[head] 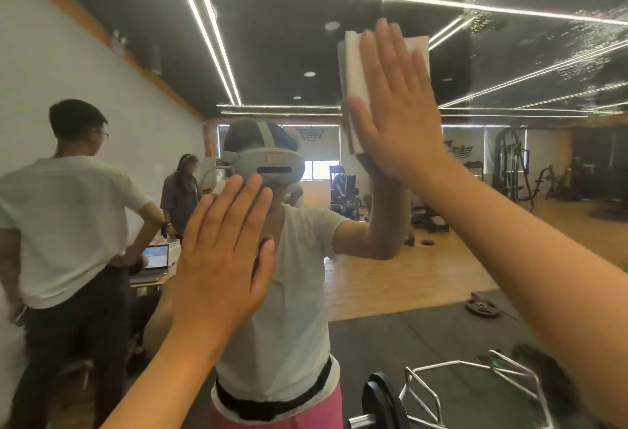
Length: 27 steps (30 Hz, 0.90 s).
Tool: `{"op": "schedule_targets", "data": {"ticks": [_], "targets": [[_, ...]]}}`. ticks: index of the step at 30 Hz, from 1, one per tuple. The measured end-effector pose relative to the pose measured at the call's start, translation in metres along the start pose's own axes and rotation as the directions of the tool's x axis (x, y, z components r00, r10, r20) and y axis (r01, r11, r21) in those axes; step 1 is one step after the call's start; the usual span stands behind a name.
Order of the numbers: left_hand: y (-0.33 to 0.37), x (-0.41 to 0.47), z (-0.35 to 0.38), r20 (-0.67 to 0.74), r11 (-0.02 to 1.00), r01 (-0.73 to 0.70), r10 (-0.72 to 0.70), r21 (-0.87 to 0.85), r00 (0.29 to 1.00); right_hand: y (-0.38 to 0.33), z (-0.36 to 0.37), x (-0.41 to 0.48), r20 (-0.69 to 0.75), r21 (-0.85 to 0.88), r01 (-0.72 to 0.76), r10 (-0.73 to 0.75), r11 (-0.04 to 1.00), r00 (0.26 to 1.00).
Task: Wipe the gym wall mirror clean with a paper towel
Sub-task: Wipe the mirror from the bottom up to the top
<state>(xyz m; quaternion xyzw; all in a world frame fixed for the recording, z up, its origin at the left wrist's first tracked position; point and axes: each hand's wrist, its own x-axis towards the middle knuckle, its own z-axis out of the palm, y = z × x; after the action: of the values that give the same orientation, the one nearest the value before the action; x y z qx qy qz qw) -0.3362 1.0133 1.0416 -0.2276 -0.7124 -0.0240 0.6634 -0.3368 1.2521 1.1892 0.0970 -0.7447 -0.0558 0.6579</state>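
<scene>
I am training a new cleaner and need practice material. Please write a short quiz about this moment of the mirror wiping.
1. Which hand presses the folded paper towel against the mirror? A. left B. right C. both
2. True or false: the left hand grips a spray bottle.
3. Fill in: wet droplets show on the upper ___ part of the mirror.

Key
1. B: the right hand, with straight fingers.
2. False: it is flat and holds nothing.
3. right

Free mirror glass (543, 163) right of paper towel (353, 68).
</scene>
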Motion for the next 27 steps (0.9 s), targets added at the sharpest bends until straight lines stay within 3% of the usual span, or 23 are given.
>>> {"op": "schedule_targets", "data": {"ticks": [12,21,24,27], "targets": [[0.000,-0.001,0.001,0.007,1.000,0.012,-0.012,-0.007,1.000,-0.037,0.006,-0.099,-0.002,0.082,-0.097,0.098,0.992,0.995],[0.001,0.001,-0.001,-0.002,1.000,0.016,-0.016,-0.010,1.000,-0.053,0.017,-0.177,0.046,0.108,-0.029,0.024,0.994,0.999],[0.001,0.001,-0.003,-0.003,1.000,0.016,-0.016,-0.017,1.000,-0.051,0.008,-0.178,0.057,0.212,-0.018,0.006,0.977,0.998],[0.001,0.000,-0.003,0.015,1.000,0.021,-0.021,-0.016,1.000,-0.044,-0.003,-0.183,0.029,0.233,0.128,-0.138,0.964,0.990]]}}
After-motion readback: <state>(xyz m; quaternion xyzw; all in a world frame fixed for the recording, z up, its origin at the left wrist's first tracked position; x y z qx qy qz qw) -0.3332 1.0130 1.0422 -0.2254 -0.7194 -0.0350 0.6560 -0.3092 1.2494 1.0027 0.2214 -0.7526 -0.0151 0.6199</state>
